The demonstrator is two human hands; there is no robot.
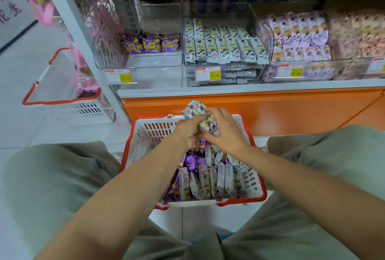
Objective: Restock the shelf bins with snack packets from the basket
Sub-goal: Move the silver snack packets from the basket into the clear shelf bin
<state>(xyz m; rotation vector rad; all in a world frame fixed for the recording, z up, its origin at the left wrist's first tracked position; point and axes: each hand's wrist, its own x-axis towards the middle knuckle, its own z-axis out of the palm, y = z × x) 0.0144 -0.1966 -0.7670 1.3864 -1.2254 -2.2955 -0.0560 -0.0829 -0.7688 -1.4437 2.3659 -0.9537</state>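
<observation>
head view: a person is crouching before a shelf, with knees in grey-green trousers on either side of the basket.
left hand [188, 129]: is curling its fingers round the lower left of the bundle of pale packets [199, 111], gripping it.
right hand [226, 132]: is wrapping its fingers over the same bundle from the right, grasping it too.
bundle of pale packets: is being held just above the basket's far rim, in front of the orange base panel [270, 109].
basket [135, 145]: is sitting on the floor between the knees, red-rimmed and white. Purple packets [191, 160] are lying towards its left, and grey packets [216, 178] are standing in a row towards its right.
left bin [145, 61]: is holding one row of purple packs at the back.
middle bin [258, 72]: is carrying rows of pale packs like the bundle.
right bin [312, 70]: is holding lilac packs.
second basket [62, 101]: is standing on the floor left of the shelf.
</observation>
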